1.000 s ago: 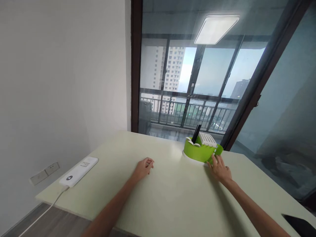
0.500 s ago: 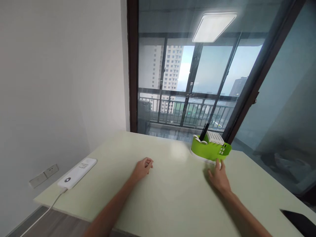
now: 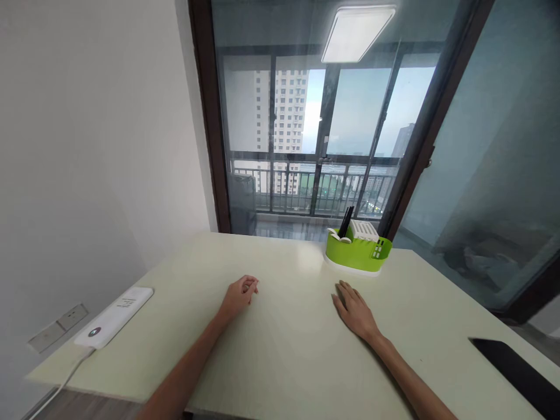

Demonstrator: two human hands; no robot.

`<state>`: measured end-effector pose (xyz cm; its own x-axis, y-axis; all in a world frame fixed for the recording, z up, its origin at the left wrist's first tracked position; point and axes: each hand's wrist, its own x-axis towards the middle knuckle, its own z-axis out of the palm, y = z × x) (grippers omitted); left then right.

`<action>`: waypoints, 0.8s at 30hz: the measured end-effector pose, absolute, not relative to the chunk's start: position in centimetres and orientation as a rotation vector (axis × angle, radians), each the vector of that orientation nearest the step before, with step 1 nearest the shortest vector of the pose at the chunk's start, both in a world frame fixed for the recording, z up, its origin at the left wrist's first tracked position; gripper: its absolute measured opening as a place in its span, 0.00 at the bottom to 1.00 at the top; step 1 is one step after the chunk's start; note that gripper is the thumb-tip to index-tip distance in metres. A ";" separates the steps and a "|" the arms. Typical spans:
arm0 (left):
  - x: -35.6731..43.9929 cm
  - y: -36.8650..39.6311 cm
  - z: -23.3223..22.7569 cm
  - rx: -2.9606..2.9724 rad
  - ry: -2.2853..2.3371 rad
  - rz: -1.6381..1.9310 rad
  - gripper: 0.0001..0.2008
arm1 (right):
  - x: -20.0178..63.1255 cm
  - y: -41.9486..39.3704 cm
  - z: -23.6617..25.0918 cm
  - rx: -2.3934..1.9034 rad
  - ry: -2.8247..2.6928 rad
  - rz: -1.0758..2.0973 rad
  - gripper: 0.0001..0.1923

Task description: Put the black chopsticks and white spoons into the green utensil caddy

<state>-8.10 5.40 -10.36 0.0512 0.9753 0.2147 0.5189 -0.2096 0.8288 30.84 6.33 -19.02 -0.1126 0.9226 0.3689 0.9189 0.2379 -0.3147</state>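
My left hand [image 3: 238,294] rests on the pale green table [image 3: 289,350] with its fingers curled in and nothing in it. My right hand [image 3: 353,309] lies flat on the table, fingers spread, holding nothing. A green dish rack [image 3: 356,252] on a white tray stands a short way beyond my right hand, near the table's far edge by the glass. It holds black chopsticks [image 3: 346,221] upright, a white slotted insert and small white pieces. Neither hand touches the rack.
A white power strip [image 3: 114,317] with its cable lies at the table's left edge, next to a wall socket [image 3: 56,326]. A flat black object [image 3: 516,370] lies at the right edge. Behind the table is a glass door [image 3: 315,116] onto a balcony.
My right hand let go of the green rack and drew back onto the table. The rack now stands farther back by the glass. My left hand stayed put.
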 end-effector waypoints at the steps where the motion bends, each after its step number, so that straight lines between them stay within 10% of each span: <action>1: -8.1 5.4 -10.3 1.784 1.498 1.072 0.20 | 30.8 6.3 -18.9 -1.680 -2.030 0.015 0.31; 24: -8.2 5.5 -9.9 1.803 1.506 1.085 0.20 | 31.0 5.5 -17.9 -1.574 -2.013 0.114 0.28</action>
